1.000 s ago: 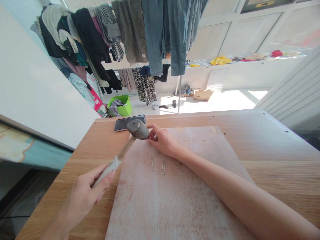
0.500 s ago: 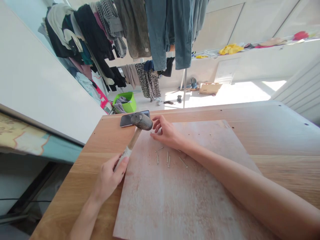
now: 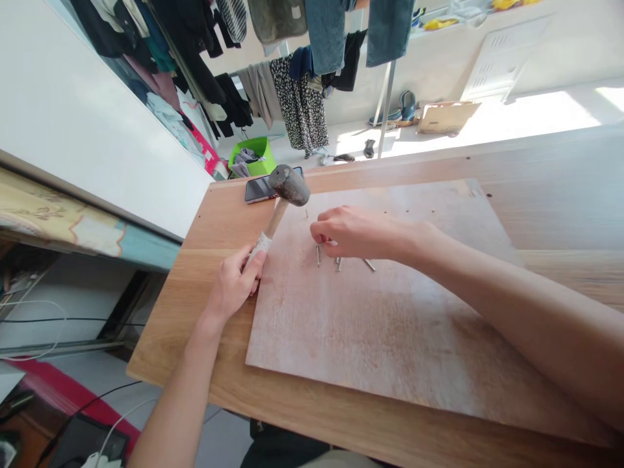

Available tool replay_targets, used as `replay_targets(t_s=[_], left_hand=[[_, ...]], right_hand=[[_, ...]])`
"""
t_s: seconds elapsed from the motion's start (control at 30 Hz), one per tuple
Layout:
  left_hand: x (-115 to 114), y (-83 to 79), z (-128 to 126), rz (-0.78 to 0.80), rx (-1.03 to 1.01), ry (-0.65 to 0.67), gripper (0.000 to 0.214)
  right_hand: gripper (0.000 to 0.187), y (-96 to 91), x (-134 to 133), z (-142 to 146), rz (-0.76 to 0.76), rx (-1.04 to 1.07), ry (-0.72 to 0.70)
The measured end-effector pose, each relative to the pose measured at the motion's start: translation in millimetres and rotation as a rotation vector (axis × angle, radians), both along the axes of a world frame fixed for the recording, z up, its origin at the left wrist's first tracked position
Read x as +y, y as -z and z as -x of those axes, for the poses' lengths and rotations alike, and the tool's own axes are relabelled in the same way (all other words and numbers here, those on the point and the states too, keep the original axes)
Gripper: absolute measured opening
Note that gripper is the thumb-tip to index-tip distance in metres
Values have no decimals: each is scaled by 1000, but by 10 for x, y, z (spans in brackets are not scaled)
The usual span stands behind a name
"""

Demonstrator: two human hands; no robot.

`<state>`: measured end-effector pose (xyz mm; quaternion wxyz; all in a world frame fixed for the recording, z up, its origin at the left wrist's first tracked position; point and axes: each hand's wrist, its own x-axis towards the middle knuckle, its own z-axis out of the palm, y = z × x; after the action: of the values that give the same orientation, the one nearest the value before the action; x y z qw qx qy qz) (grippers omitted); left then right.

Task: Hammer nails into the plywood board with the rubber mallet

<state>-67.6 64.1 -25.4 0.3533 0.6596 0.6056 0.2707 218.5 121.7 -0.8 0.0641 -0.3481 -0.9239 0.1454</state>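
My left hand (image 3: 238,279) is wrapped round the pale grip of a mallet (image 3: 289,186). Its dark, rounded head is raised over the far left corner of a worn, flat board (image 3: 341,325). One thin nail (image 3: 307,213) stands upright in the board just past the mallet. My right hand (image 3: 351,232) is low over several loose nails (image 3: 318,257), fingers curled and pinched at one nail whose end shows by the fingertips. Another loose nail (image 3: 370,265) lies below that hand; the palm hides part of the group.
The board lies on a wooden table (image 3: 214,383). A phone (image 3: 258,190) rests at the far edge, behind the mallet. Beyond are a green basket (image 3: 263,153), hanging clothes (image 3: 299,104) and a cardboard box (image 3: 446,118). Cables (image 3: 97,403) trail at lower left.
My right hand has moved back from the upright nail to the loose nails, its fingers now pinched. The left hand still holds the mallet up. The view has tilted downward.
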Motion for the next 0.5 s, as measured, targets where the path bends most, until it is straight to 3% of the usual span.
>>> replay_targets(t_s=[0.2, 0.3, 0.5], left_hand=[[3, 12, -1, -21, 23, 4, 42], [5, 10, -16, -22, 28, 8, 42], [-3, -26, -41, -41, 69, -1, 42]], right_hand=[[27, -63, 21, -60, 21, -64, -51], [24, -66, 21, -75, 36, -57, -36], [20, 25, 133, -144, 152, 156, -4]])
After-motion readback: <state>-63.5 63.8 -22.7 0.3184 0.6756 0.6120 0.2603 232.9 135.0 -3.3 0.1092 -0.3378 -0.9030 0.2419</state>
